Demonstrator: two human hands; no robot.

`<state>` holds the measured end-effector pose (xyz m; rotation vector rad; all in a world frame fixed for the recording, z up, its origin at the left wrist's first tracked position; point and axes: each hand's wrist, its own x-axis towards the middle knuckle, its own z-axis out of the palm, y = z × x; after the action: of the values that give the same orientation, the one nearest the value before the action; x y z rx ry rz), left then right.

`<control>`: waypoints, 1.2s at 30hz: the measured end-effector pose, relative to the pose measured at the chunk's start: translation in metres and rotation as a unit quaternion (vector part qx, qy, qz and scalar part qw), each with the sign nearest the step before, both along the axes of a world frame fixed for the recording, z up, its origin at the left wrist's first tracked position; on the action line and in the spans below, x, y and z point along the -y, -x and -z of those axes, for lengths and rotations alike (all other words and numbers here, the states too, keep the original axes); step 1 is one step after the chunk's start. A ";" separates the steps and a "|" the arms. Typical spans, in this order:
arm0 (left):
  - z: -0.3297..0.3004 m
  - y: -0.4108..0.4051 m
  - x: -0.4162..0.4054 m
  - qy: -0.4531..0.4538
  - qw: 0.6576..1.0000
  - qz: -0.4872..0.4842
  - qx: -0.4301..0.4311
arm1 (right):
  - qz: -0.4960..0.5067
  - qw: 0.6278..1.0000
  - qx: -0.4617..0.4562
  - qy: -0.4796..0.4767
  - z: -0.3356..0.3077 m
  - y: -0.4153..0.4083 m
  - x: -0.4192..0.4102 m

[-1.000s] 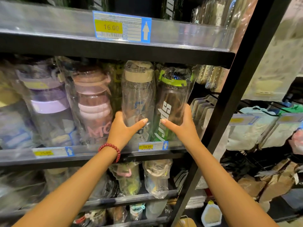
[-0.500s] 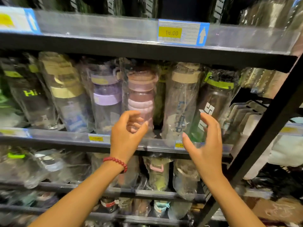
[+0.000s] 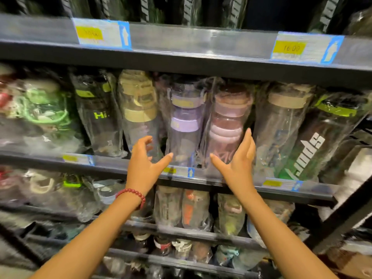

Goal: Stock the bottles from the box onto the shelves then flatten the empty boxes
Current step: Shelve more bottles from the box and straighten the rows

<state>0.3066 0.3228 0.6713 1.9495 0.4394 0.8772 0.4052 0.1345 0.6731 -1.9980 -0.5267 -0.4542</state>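
Two hands, left and right, are flanking upright purple bottle and pink bottle at shelf edge; fingers spread, gripping nothing.

Glossy clear plastic wrap covers the bottles; the shelf edge is matt black metal.

Left hand, right hand spread, flanking purple-lidded bottle and pink bottle at shelf front edge.
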 end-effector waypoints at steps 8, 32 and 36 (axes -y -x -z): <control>-0.012 -0.026 0.008 -0.061 0.993 0.080 -0.068 | -0.066 0.990 -0.109 -0.055 -0.012 -0.030 0.002; -0.009 -0.069 0.033 -0.033 0.992 -0.085 -0.085 | 0.003 0.998 -0.032 -0.057 0.003 -0.039 -0.009; -0.004 -0.067 0.037 -0.018 0.992 -0.091 -0.086 | 0.001 0.999 -0.037 -0.032 0.001 -0.036 -0.006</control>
<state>0.3739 0.2863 0.6755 2.0503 0.7161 0.8385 0.4407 0.1408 0.6719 -1.9460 -0.4590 -0.3912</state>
